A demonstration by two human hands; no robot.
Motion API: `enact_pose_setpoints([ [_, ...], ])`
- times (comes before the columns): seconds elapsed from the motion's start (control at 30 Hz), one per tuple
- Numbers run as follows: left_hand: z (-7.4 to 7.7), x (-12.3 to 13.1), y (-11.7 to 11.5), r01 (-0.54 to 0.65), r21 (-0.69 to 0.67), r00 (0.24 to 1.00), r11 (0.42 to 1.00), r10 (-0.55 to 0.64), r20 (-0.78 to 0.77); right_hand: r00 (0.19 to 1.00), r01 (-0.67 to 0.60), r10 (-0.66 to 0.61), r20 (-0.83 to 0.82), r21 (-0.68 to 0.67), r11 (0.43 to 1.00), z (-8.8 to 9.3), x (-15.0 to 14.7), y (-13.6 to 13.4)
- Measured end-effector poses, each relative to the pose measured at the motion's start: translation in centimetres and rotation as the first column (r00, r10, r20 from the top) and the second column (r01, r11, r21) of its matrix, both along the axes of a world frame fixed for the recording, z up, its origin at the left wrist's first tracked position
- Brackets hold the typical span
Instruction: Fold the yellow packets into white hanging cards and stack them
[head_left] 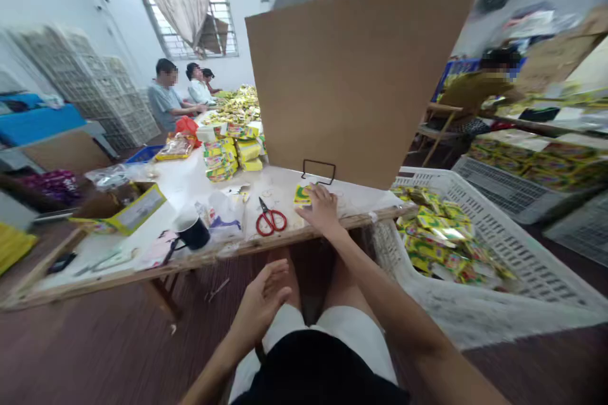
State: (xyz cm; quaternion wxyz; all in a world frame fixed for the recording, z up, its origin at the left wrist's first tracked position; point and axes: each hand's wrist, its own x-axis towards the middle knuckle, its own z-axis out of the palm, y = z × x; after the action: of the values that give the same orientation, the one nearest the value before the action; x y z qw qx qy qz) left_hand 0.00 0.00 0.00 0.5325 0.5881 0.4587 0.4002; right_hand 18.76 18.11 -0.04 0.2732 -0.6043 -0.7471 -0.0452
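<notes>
On the table's near edge, my right hand (323,207) has its fingers and thumb about a small yellow-and-green packet (302,194), covering its right side. My left hand (266,294) hovers over my lap, below the table edge, with fingers apart and nothing in it. Red-handled scissors (272,221) lie to the left of the packet, points away from me. Just beyond my right hand, a bent black wire stand (319,171) is at the foot of a large upright cardboard sheet (351,76).
A dark mug (194,233), a plastic bag (225,218) and an open carton (128,205) sit left on the table. Bundled packets (221,160) stand farther back. A white crate (503,221) of loose packets is at my right. Several people sit at tables beyond.
</notes>
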Motion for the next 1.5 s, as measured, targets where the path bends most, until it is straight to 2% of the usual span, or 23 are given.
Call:
enact_pose_setpoints([
  [0.13, -0.1, -1.5, 0.3, -0.064, 0.036, 0.998, 0.997, 0.065, -0.027, 0.999, -0.049, 0.050, 0.014, -0.075, 0.996, 0.4, -1.0, 1.0],
  [0.3, -0.3, -1.7, 0.4, -0.021, 0.020, 1.000, 1.000, 0.021, 0.019, 0.997, -0.078, 0.077, -0.012, -0.080, 0.994, 0.6, 0.0, 0.3],
  [0.43, -0.7, -1.4, 0.6, -0.014, -0.033, 0.997, 0.999, 0.017, 0.072, 0.997, -0.029, 0.030, -0.075, 0.018, 0.999, 2.0, 0.5, -2.4],
  [0.5, -1.1, -1.5, 0.8, -0.047, -0.064, 0.985, 0.997, 0.057, 0.166, 0.984, -0.014, 0.042, -0.172, 0.162, 0.987, 2.7, -0.3, -5.2],
  [0.53, -1.2, -1.5, 0.9, -0.064, -0.089, 0.966, 0.994, 0.084, 0.244, 0.968, -0.034, 0.097, -0.233, 0.259, 0.965, 2.8, -1.0, -7.0],
  [0.6, -1.2, -1.7, 1.1, -0.092, -0.147, 0.884, 0.985, 0.148, 0.443, 0.890, -0.196, 0.347, -0.295, 0.440, 0.876, 2.7, -2.8, -10.8],
  [0.67, -0.8, -1.8, 1.2, -0.089, -0.218, 0.764, 0.972, 0.207, 0.611, 0.768, -0.398, 0.576, -0.281, 0.496, 0.772, 2.0, -4.7, -14.2],
  [0.7, -0.5, -1.9, 1.2, -0.073, -0.257, 0.716, 0.964, 0.230, 0.659, 0.712, -0.473, 0.644, -0.280, 0.487, 0.734, 1.5, -5.6, -15.5],
  [0.77, 0.2, -2.0, 1.2, -0.016, -0.337, 0.670, 0.941, 0.260, 0.695, 0.643, -0.547, 0.701, -0.309, 0.455, 0.702, 0.7, -6.8, -17.2],
  [0.87, 0.8, -2.1, 1.1, 0.005, -0.399, 0.664, 0.917, 0.296, 0.687, 0.599, -0.581, 0.711, -0.368, 0.412, 0.702, 0.0, -7.1, -17.8],
  [0.93, 0.8, -2.1, 1.0, -0.042, -0.376, 0.670, 0.926, 0.305, 0.677, 0.584, -0.564, 0.678, -0.447, 0.378, 0.734, -0.2, -6.7, -17.5],
  [0.97, 0.7, -2.0, 0.9, -0.066, -0.356, 0.673, 0.932, 0.305, 0.674, 0.581, -0.522, 0.627, -0.518, 0.354, 0.776, -0.3, -6.5, -17.2],
  [1.03, 0.4, -1.7, 0.7, -0.103, -0.324, 0.680, 0.940, 0.305, 0.667, 0.555, -0.399, 0.455, -0.697, 0.257, 0.880, -0.6, -6.1, -16.7],
  [1.1, 0.1, -1.4, 0.5, -0.113, -0.319, 0.693, 0.941, 0.305, 0.653, 0.464, -0.360, 0.275, -0.842, 0.104, 0.927, -0.9, -6.1, -16.2],
  [1.17, -0.2, -1.1, 0.4, -0.109, -0.313, 0.716, 0.943, 0.293, 0.633, 0.361, -0.435, 0.168, -0.917, -0.007, 0.900, -1.0, -6.2, -15.8],
  [1.23, -0.4, -0.8, 0.3, -0.124, -0.304, 0.741, 0.945, 0.292, 0.605, 0.290, -0.512, 0.114, -0.950, -0.053, 0.857, -0.9, -6.2, -15.6],
  [1.37, -0.8, -0.7, 0.5, -0.157, -0.312, 0.767, 0.937, 0.315, 0.559, 0.238, -0.545, 0.046, -0.970, -0.094, 0.833, -0.6, -6.1, -15.5],
  [1.5, -1.3, -0.6, 0.5, -0.144, -0.269, 0.812, 0.952, 0.269, 0.518, 0.199, -0.520, -0.032, -0.979, -0.133, 0.844, -0.8, -5.9, -15.4],
])
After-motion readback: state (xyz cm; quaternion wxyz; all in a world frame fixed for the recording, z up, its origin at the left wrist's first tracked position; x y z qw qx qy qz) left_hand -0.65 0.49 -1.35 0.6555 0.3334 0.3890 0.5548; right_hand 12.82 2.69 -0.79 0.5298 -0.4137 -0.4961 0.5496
